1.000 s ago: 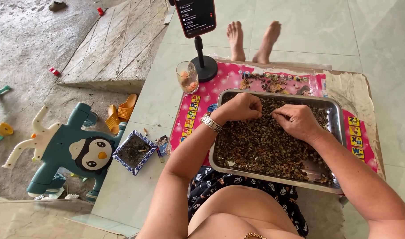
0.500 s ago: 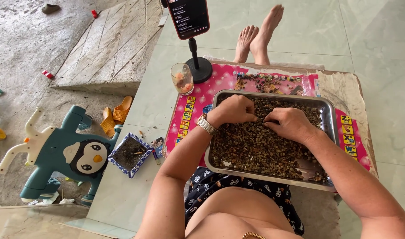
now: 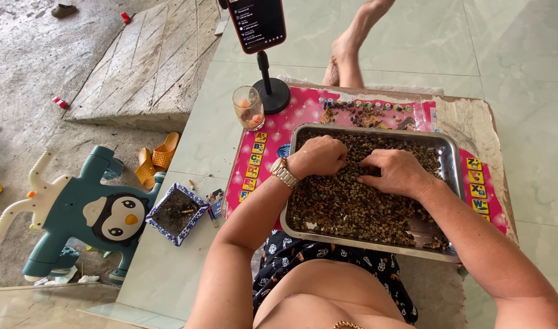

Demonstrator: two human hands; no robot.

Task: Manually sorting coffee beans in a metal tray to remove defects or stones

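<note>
The tray [image 3: 455, 159] is seen to be of bright, smooth metal, and is filled with small, dull, rough brown-green beans [image 3: 352, 201]. A glossy pink plastic mat [image 3: 303, 113] is laid beneath it over worn, matt brown cardboard [image 3: 474, 125]. A metal watch [image 3: 283, 173] is worn on the left wrist. The glass [image 3: 248, 106] is clear and shiny. The floor [image 3: 413, 36] is covered in smooth, glossy tiles, beside which rough grey concrete [image 3: 29, 67] is seen. The penguin toy [image 3: 90, 213] is of smooth plastic.

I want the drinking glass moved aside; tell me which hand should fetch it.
Probably the left hand: it is on the tray's glass-side; the glass stands beyond that corner. The right hand lies farther off.
</note>
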